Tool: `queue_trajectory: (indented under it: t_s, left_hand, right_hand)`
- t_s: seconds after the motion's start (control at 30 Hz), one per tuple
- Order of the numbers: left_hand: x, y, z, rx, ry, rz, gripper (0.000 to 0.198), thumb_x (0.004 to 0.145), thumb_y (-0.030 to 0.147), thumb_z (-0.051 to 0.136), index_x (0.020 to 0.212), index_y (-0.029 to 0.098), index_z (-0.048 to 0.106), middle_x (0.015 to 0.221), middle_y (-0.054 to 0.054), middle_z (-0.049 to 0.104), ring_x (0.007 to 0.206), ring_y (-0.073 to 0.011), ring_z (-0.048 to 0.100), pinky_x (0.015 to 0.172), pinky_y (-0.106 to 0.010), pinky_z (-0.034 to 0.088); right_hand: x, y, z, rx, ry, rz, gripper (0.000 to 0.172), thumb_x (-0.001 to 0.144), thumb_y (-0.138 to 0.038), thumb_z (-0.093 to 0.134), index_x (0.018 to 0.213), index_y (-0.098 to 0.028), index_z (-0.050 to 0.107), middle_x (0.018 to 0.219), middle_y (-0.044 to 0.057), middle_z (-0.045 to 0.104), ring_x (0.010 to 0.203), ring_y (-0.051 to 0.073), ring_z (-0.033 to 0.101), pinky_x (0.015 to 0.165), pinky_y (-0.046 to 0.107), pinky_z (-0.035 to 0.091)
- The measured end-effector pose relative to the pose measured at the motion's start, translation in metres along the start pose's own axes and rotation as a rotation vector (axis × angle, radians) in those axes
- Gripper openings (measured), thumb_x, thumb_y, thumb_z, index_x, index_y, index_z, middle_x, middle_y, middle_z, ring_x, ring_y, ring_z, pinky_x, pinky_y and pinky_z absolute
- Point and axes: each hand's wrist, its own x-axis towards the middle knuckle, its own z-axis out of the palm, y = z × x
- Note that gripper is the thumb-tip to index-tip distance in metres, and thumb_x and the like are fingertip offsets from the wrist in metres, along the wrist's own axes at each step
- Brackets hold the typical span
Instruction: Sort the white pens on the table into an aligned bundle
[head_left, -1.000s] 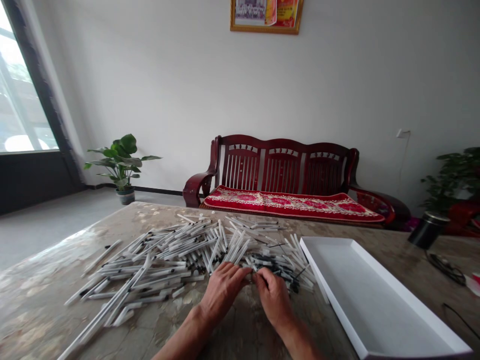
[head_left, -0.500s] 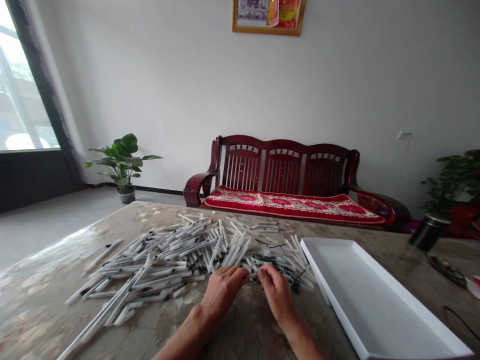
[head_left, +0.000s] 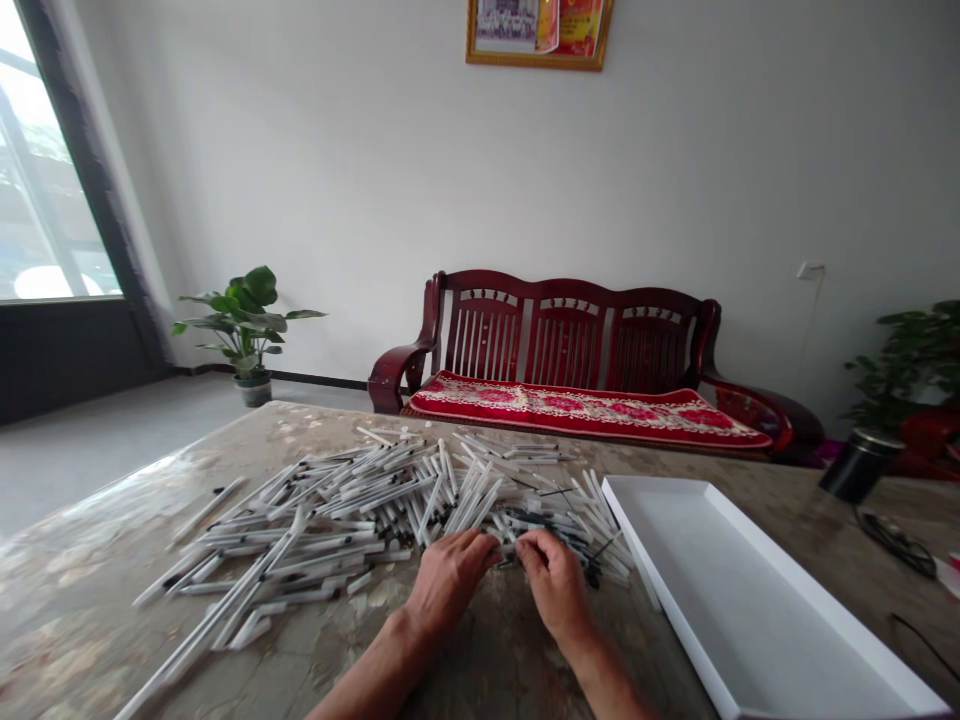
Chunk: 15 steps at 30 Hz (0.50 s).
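Many white pen parts with dark ends [head_left: 330,540] lie heaped on the patterned table [head_left: 337,660]. At the heap's near edge, my left hand [head_left: 454,572] is closed, its thumb and fingers pinched at a small pale piece. Just to its right, my right hand [head_left: 551,575] is pinched too, its fingertips facing the left ones across a short gap. What the right fingertips hold is too small to name. Thin black parts [head_left: 536,522] lie beyond my right hand.
A shallow white tray [head_left: 757,600] stands on the table at the right. Behind it are a black cylinder [head_left: 860,467] and dark cables [head_left: 892,540]. A red wooden bench [head_left: 570,340] stands past the table, with a potted plant [head_left: 251,320] at the left.
Both hands stay at nearly the same place, with only a slight shift of the fingers. The heap and the tray look the same.
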Motion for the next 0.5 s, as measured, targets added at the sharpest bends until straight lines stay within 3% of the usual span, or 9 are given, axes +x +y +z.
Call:
queue_trajectory:
  t_s: [0.13,0.2,0.37,0.5]
  left_hand:
    - [-0.0004,-0.0005,0.0016,-0.003,0.011,-0.021,0.025,0.098,0.033,0.047,0.089,0.023,0.068,0.072,-0.001,0.07,0.064,-0.0148,0.066,0.062,-0.022,0.048]
    - [-0.0005,-0.0004,0.0022,-0.002,0.012,-0.024,0.025,0.098,0.033,0.047,0.089,0.024,0.068,0.072,-0.002,0.07,0.064,-0.0149,0.066,0.062,-0.022,0.048]
    - [-0.0006,-0.0002,0.0028,-0.006,-0.009,-0.014,0.026,0.098,0.034,0.047,0.087,0.024,0.068,0.07,-0.002,0.07,0.063,-0.0155,0.067,0.061,-0.023,0.049]
    - [-0.0007,-0.0003,0.0023,-0.006,-0.014,-0.035,0.024,0.098,0.032,0.048,0.088,0.024,0.068,0.071,-0.001,0.071,0.063,-0.0144,0.067,0.061,-0.022,0.048]
  right_hand:
    - [-0.0001,-0.0011,-0.0001,0.083,-0.007,-0.009,0.022,0.088,-0.038,0.059,0.095,-0.022,0.071,0.093,0.005,0.075,0.084,0.02,0.068,0.078,0.026,0.052]
    - [0.0003,-0.0005,-0.0003,0.049,0.011,0.007,0.027,0.091,-0.043,0.055,0.094,-0.021,0.071,0.092,0.006,0.074,0.083,0.02,0.068,0.076,0.027,0.052]
    - [0.0035,0.0044,-0.0007,-0.063,0.028,-0.004,0.037,0.093,-0.046,0.052,0.071,-0.022,0.069,0.068,0.003,0.069,0.065,0.018,0.063,0.065,0.026,0.049]
    - [0.0043,0.0054,-0.002,0.025,0.014,-0.026,0.028,0.092,-0.042,0.055,0.087,-0.022,0.074,0.086,0.005,0.075,0.081,0.02,0.068,0.077,0.027,0.052]
